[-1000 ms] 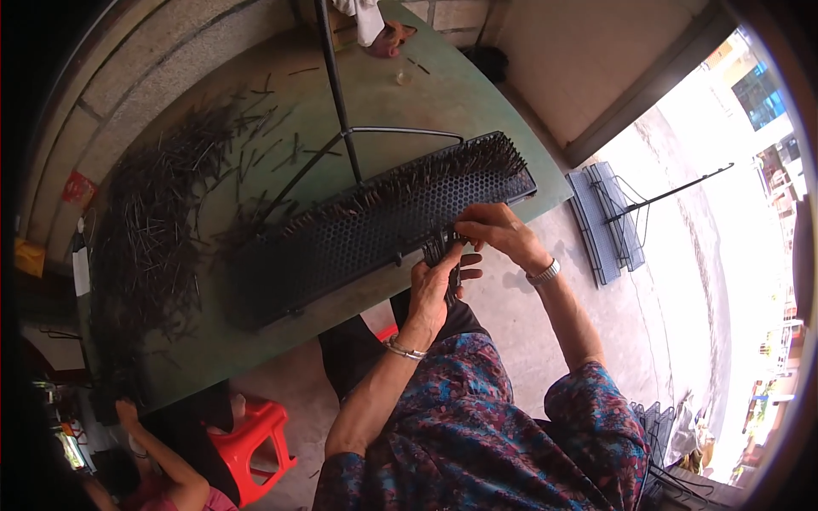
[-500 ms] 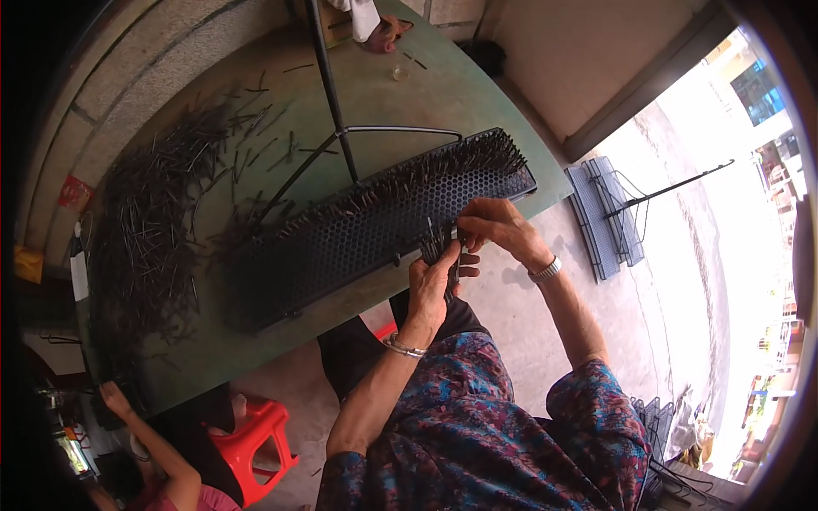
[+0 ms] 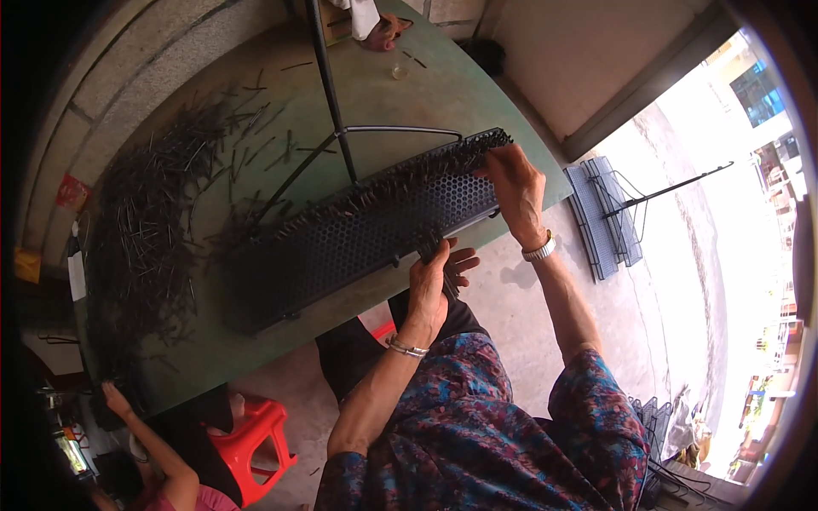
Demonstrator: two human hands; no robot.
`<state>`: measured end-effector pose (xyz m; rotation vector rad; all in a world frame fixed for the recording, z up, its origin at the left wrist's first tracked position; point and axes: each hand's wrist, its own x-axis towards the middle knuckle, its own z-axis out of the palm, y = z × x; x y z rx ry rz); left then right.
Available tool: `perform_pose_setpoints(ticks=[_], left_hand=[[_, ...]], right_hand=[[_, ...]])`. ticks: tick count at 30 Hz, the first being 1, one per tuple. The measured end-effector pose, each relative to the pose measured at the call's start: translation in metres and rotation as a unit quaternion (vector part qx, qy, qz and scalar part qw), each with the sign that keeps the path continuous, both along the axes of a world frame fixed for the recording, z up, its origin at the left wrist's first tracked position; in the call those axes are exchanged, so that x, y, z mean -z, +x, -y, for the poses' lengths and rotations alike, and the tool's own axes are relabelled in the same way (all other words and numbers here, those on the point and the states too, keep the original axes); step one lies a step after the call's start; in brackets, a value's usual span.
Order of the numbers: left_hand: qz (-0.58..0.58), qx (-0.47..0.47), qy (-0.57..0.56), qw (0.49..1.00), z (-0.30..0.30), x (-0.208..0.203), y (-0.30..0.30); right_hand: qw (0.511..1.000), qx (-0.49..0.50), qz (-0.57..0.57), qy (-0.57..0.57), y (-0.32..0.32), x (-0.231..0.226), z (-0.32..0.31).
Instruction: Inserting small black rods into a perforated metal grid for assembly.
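1. Right hand out over the right end of the long, black, honeycomb-holed rack: your fingertips look drawn together, but whether a stick is pinched between them, I cannot tell; your own knuckles hide it.

2. Watch those knuckles! The crowded row of thin, dark, upright sticks along the rack's far side is right beside them, and a sideways brush could tip several over.

3. Left hand just off the rack's near edge, thumb clamped on a bundle of thin, dark, straight sticks, other fingers spread. Should that thumb slacken, the bundle could fan apart and drop to the pale concrete floor on the rack's near side.

4. The rack itself lies close to the near edge of the green, smooth-topped table under it; a wrist leaning on that side could shove it askew.

5. Beyond the rack's middle rises a slim, dark, metal-looking rod. One careless reach across, and a knock there might jolt the whole row.
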<state>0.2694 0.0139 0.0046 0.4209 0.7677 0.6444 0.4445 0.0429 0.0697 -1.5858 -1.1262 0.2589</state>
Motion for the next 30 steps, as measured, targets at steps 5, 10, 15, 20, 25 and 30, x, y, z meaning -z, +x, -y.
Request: perform_pose_setpoints(ticks=[5, 10, 15, 20, 25, 30], left_hand=[[-0.013, 0.008, -0.013, 1.000, 0.001, -0.008, -0.001], [0.013, -0.007, -0.044, 0.999, 0.001, -0.005, -0.002], [0.021, -0.005, -0.057, 0.998, 0.003, -0.007, 0.000], [0.001, -0.008, -0.034, 0.999, 0.003, -0.003, -0.001], [0.020, -0.008, -0.037, 0.999, 0.004, 0.003, -0.001], [0.018, -0.005, -0.032, 0.999, 0.004, 0.000, -0.002]], right_hand=[[0.999, 0.009, 0.037, -0.022, 0.004, 0.012, -0.014], [0.996, 0.014, 0.071, -0.044, 0.000, 0.006, -0.015], [0.996, 0.031, 0.073, -0.048, 0.000, 0.010, -0.016], [0.995, 0.028, 0.071, -0.062, -0.004, 0.004, -0.013], [0.997, -0.022, 0.065, -0.028, 0.007, 0.016, -0.018], [0.968, -0.052, 0.242, -0.037, 0.012, 0.015, -0.029]])
